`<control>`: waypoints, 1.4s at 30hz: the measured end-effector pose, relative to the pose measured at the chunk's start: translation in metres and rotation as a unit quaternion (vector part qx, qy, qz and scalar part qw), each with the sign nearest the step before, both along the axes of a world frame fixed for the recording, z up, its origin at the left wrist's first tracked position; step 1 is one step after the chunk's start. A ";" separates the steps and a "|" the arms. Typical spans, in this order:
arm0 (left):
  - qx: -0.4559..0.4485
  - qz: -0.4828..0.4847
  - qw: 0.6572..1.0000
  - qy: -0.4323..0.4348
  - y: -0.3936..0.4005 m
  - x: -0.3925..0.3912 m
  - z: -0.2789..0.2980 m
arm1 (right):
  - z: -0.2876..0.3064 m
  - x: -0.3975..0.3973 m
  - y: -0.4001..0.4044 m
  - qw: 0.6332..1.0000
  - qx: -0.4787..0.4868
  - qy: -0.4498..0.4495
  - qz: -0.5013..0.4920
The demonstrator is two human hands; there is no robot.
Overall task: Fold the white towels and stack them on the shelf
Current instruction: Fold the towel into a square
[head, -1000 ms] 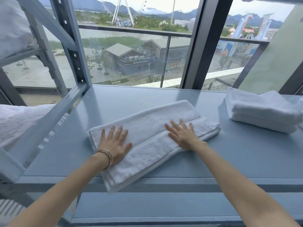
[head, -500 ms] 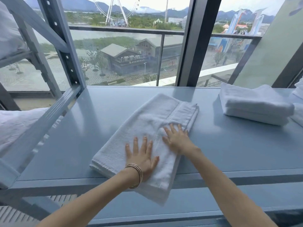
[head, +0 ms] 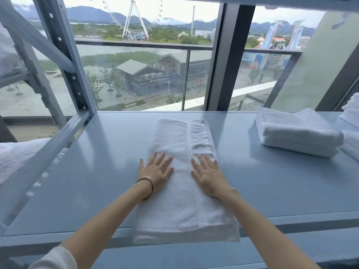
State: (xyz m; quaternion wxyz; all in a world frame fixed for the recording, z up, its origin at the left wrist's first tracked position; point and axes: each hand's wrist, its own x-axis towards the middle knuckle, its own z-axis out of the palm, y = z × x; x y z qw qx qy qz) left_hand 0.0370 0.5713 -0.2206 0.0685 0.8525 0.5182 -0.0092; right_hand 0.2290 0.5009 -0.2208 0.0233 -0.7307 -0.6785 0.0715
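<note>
A folded white towel (head: 184, 206) lies lengthwise on the blue-grey shelf (head: 281, 187), its near end hanging slightly over the front edge. My left hand (head: 156, 169), with thin bangles at the wrist, rests flat on the towel's left side, thumb on the shelf. My right hand (head: 208, 174) lies flat on the towel's right side, fingers spread. Neither hand grips the cloth. A stack of two folded white towels (head: 297, 133) sits at the shelf's right rear.
More white towels (head: 351, 121) show at the far right edge. The shelf's blue metal upright and braces (head: 64, 61) rise at the left, with white linen (head: 17, 156) beyond them. Behind the shelf is a large window (head: 147, 74).
The towel has turned from lying across the shelf to pointing straight away from me. Both hands have moved with it and now lie side by side on its middle.
</note>
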 end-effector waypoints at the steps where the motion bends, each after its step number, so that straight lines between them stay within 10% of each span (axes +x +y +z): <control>1: 0.006 0.005 1.000 -0.009 0.004 0.000 0.000 | 0.001 0.003 0.004 1.000 -0.009 -0.007 -0.022; 12: 0.047 -0.007 0.999 0.007 0.001 -0.021 -0.006 | 0.006 -0.002 -0.001 1.000 0.007 -0.012 -0.006; 18: 0.068 -0.171 0.983 -0.006 -0.068 -0.026 -0.013 | -0.002 -0.016 -0.075 0.995 0.049 0.023 0.079; 31: 0.200 -0.221 0.953 0.051 -0.169 -0.038 -0.029 | -0.026 -0.014 -0.164 0.965 0.123 -0.120 0.197; 42: 0.263 -0.149 0.944 -0.136 -0.195 -0.046 -0.004 | -0.003 -0.026 -0.181 0.939 0.301 -0.013 0.165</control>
